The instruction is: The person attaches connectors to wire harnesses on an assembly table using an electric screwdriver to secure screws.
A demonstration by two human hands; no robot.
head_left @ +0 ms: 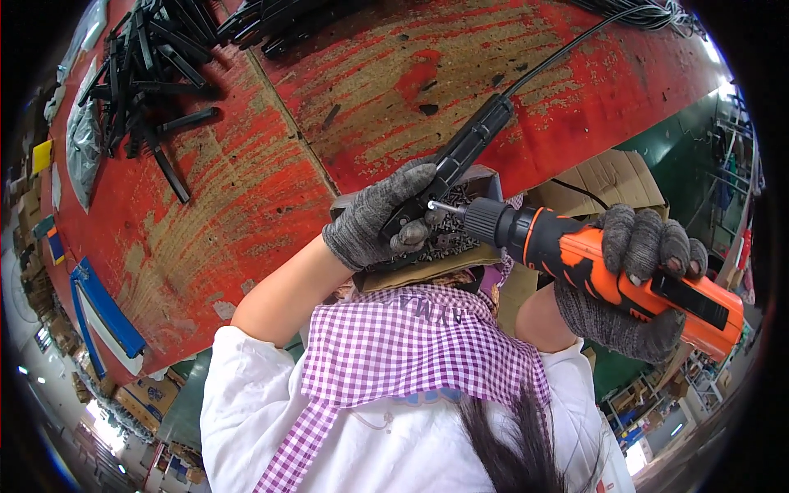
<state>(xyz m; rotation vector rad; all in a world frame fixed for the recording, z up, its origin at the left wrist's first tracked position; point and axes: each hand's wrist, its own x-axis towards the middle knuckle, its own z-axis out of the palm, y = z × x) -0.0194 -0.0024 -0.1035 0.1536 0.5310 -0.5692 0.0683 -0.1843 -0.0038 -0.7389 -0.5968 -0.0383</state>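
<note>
My left hand (390,209), in a dark grey knit glove, is closed round a long black corded plastic handle (472,140). The handle slants up to the right, and its cable leaves from the far end. In my right hand (645,271), gloved the same way, is an orange and black electric screwdriver (575,251), gripped along its body and pointing left. Its bright metal tip meets the side of the handle beside my left fingers; whether a screw sits on it I cannot make out. Below both, an open cardboard box (427,269) holds many small screws (452,234).
Worn red paint covers the wooden table (246,222). Black plastic parts (156,74) lie heaped at the far left, near a clear plastic bag (85,156). A coil of cable (657,15) rests at the far right. Another cardboard box (608,181) stands right of the screws.
</note>
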